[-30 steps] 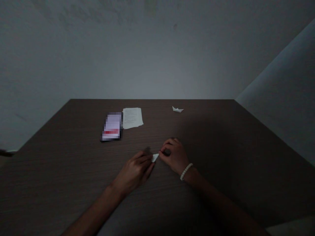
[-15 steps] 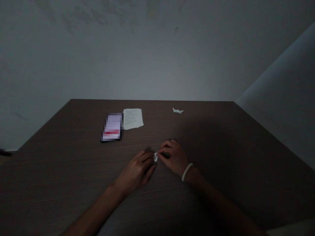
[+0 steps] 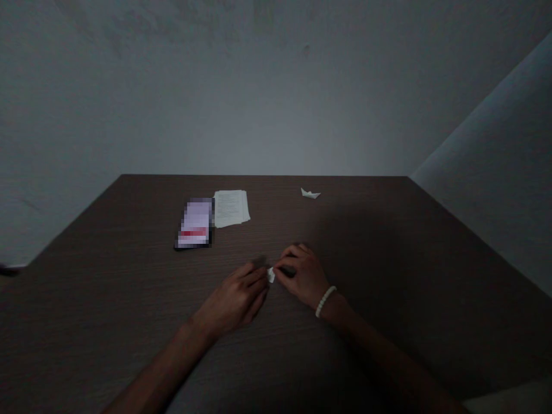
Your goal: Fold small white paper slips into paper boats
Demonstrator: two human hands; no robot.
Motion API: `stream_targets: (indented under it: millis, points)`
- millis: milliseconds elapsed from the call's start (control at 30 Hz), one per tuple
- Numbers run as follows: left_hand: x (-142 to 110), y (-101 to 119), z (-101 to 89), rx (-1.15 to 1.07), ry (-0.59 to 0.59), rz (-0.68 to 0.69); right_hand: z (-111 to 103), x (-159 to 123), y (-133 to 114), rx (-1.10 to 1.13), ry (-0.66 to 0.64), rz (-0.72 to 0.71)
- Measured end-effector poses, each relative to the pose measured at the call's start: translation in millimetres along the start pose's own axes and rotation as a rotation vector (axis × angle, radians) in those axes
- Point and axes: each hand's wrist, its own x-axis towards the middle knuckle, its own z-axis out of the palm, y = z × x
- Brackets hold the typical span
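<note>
A small folded piece of white paper [image 3: 271,275] lies between my two hands, low over the dark wooden table [image 3: 276,362]. My left hand [image 3: 240,296] is closed on its left side, the fingers together and covering part of it. From the right, my right hand [image 3: 303,274] pinches the paper's upper edge between thumb and forefinger. A pale beaded bracelet circles my right wrist. The exact folds of the paper are too small and dim to make out.
Farther back stands a small white paper boat [image 3: 310,194]. A stack of printed paper sheets [image 3: 230,208] lies left of centre, beside a phone [image 3: 195,223] with a blurred, lit screen. A wall [image 3: 276,86] rises behind the table's far edge.
My left thumb has drawn in closer under the fingers. Both hands stay at the folded paper, and the whole view has shifted slightly.
</note>
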Motion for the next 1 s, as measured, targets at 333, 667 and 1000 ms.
stream_targets:
  millis: [333,667,1000]
  points:
    - [1.0,-0.2,-2.3,0.004,-0.019,-0.028,5.2,2.7,-1.1,0.011,0.053,0.044]
    - [-1.8,-3.1,-2.8,0.024,-0.022,-0.012,2.8,3.1,-0.6,0.007,0.032,0.061]
    - [-7.6,-6.5,-3.8,0.049,-0.007,-0.015,1.4,3.2,-1.2,0.014,0.037,0.062]
